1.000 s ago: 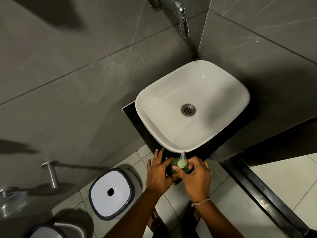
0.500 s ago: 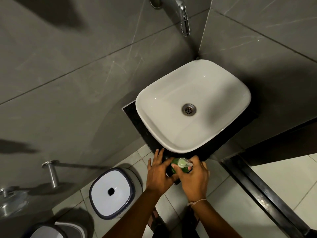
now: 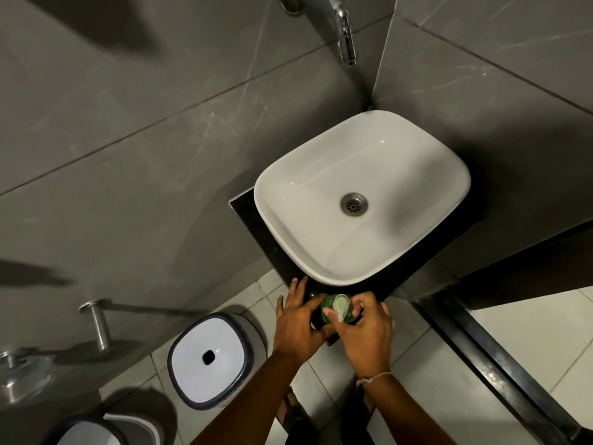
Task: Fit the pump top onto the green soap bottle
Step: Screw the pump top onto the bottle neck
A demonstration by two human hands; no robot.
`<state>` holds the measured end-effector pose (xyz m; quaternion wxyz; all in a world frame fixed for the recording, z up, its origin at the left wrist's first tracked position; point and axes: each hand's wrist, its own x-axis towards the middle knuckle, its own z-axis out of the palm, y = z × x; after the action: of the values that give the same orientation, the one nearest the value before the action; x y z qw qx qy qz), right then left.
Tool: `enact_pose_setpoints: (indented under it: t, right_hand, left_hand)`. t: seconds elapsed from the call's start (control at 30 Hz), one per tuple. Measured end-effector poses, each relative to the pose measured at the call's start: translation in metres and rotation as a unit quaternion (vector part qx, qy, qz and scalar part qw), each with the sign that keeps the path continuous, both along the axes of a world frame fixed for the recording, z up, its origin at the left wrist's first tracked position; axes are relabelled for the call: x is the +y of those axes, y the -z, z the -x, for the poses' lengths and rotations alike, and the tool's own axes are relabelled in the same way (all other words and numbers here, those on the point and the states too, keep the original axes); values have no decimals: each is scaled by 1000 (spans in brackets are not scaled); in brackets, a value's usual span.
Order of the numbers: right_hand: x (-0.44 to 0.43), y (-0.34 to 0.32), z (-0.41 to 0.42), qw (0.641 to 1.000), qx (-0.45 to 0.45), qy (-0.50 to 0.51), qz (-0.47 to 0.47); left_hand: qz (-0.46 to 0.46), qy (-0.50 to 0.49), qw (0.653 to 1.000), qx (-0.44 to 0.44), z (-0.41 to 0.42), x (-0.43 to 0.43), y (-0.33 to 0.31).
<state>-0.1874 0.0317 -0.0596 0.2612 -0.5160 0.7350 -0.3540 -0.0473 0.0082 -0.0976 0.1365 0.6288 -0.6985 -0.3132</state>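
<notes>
The green soap bottle (image 3: 328, 306) stands on the front corner of the black counter (image 3: 256, 220), just below the basin's rim. A pale translucent pump top (image 3: 340, 306) sits on its neck, the spout pointing back toward me. My left hand (image 3: 296, 322) wraps the bottle's left side, two fingers stretched out onto the counter. My right hand (image 3: 367, 329) grips the pump top with thumb and fingers from the right. Most of the bottle's body is hidden by both hands.
A white basin (image 3: 362, 200) with a metal drain fills the counter; a chrome tap (image 3: 345, 30) juts from the grey tiled wall above it. A white bin with a dark rim (image 3: 210, 358) stands on the floor at left. A dark threshold strip (image 3: 500, 358) runs at right.
The pump spout has turned round from pointing at the basin to pointing back toward me, as my right hand twists it. My left hand stays on the bottle.
</notes>
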Motion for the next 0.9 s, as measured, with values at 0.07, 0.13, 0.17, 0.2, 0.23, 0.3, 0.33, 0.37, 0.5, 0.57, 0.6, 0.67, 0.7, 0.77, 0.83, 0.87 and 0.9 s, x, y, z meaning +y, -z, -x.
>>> enact_pose_setpoints:
  t: [0.07, 0.13, 0.17, 0.2, 0.23, 0.3, 0.33, 0.37, 0.5, 0.57, 0.6, 0.67, 0.7, 0.77, 0.83, 0.87, 0.9]
  right_hand:
    - [4, 1, 3, 1000, -7, -17, 1]
    - [7, 0, 9, 999, -19, -42, 22]
    - [7, 0, 11, 998, -15, -54, 34]
    - [6, 0, 12, 997, -7, -61, 43]
    - [3, 1, 12, 997, -1, -58, 45]
    - [-2, 1, 9, 998, -3, -45, 33]
    - [-4, 2, 8, 999, -5, -40, 26]
    - [-4, 4, 8, 999, -5, -38, 20]
    - [5, 7, 13, 997, -27, -64, 35]
    - [7, 8, 17, 995, -21, -85, 51]
    - [5, 8, 17, 995, -20, -81, 52]
    - [1, 8, 14, 997, -24, -54, 44]
    - [0, 8, 11, 998, -29, -39, 35]
    - [-2, 9, 6, 999, -36, -19, 17]
    - [-1, 11, 5, 999, -31, -17, 10]
    - [1, 11, 6, 999, -32, -24, 14]
    - [4, 10, 7, 999, -35, -35, 23]
  left_hand:
    - [0, -4, 1000, 6, 0, 0, 0]
    - [1, -2, 1000, 7, 0, 0, 0]
    - [0, 0, 1000, 4, 0, 0, 0]
    - [-1, 1, 1000, 2, 0, 0, 0]
    - [-3, 1, 1000, 1, 0, 0, 0]
    - [-3, 2, 1000, 2, 0, -1, -1]
    - [-3, 3, 1000, 2, -1, -1, -2]
    - [-3, 4, 1000, 2, -1, -1, -2]
    - [-2, 3, 1000, 1, -1, -1, -2]
    - [-4, 2, 1000, 6, 0, 0, -2]
    - [-4, 3, 1000, 7, 0, -1, -1]
    - [-3, 5, 1000, 4, 0, 0, -1]
    - [-4, 6, 1000, 1, -1, -1, -1]
    - [-5, 6, 1000, 0, -1, -1, -1]
    - [-6, 1, 1000, 4, 0, 0, -1]
    - [-6, -2, 1000, 7, 0, 0, -1]
    - [-6, -4, 1000, 9, 0, 0, -1]
